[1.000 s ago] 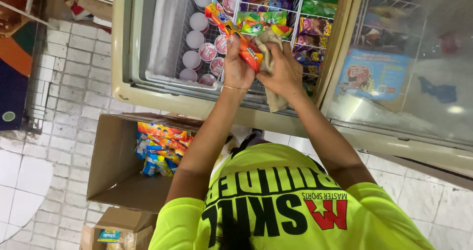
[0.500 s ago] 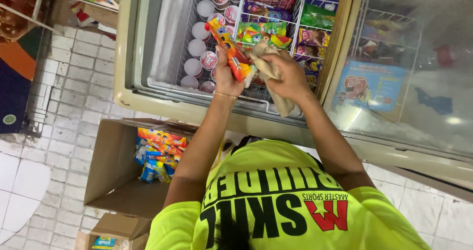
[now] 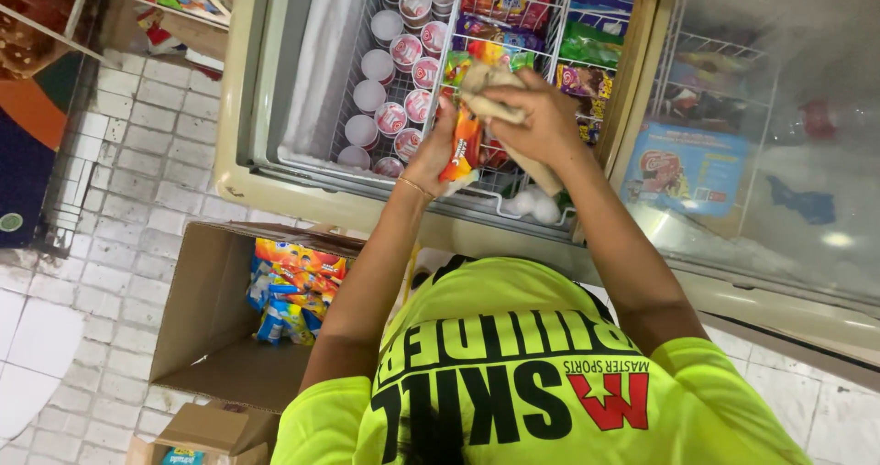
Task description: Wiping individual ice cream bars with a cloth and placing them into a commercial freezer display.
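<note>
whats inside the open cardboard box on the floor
The cardboard box holds a heap of colourful wrapped packets at its far end; the near part shows bare cardboard. The person's left arm covers the box's right side, so anything there is hidden.

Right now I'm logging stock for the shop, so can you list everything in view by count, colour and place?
Chest freezer: one, cream, lid slid open, top of view.
Wire basket: white, inside the freezer.
Ice cream cups: about a dozen, white and pink lids, left side of the basket.
Wrapped ice creams: many, mixed colours, right side of the basket.
Cardboard box: one, brown, open on the tiled floor, lower left.
Packets in box: a pile, orange, yellow and blue.
Smaller box: one, brown, bottom edge.
Orange packet: one, in the left hand.
Cloth: one, beige, in the right hand.
Left hand: over the basket.
Right hand: over the basket.
</note>
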